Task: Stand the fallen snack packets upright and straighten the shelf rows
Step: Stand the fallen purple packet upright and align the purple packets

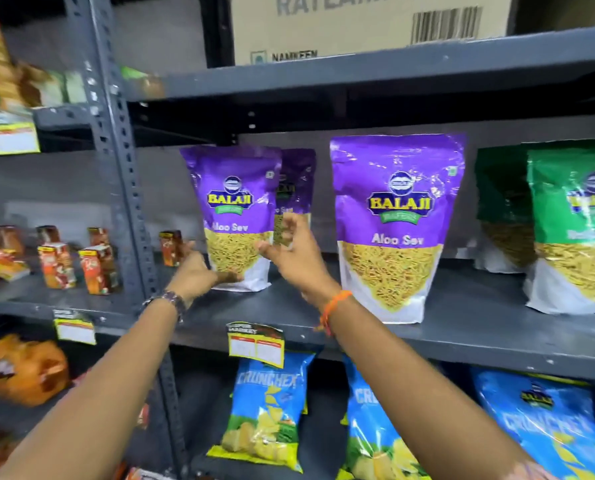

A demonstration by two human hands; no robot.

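A purple Aloo Sev packet [235, 216] stands upright at the left of the grey middle shelf [462, 327]. My left hand [195, 271] touches its lower left edge, fingers spread. My right hand [292, 254] is at its right edge, fingers apart and blurred, in front of a second purple packet [298, 188] standing behind. A larger-looking purple Aloo Sev packet [398, 223] stands upright further forward, right of my right hand. Two green packets [573, 230] stand at the far right.
Blue Crunchex chip bags [272, 410] hang on the shelf below, under a yellow price tag [256, 344]. Small orange-red cartons [95, 268] stand in the left bay past the perforated upright post [123, 188]. A cardboard box [368, 22] sits on the top shelf.
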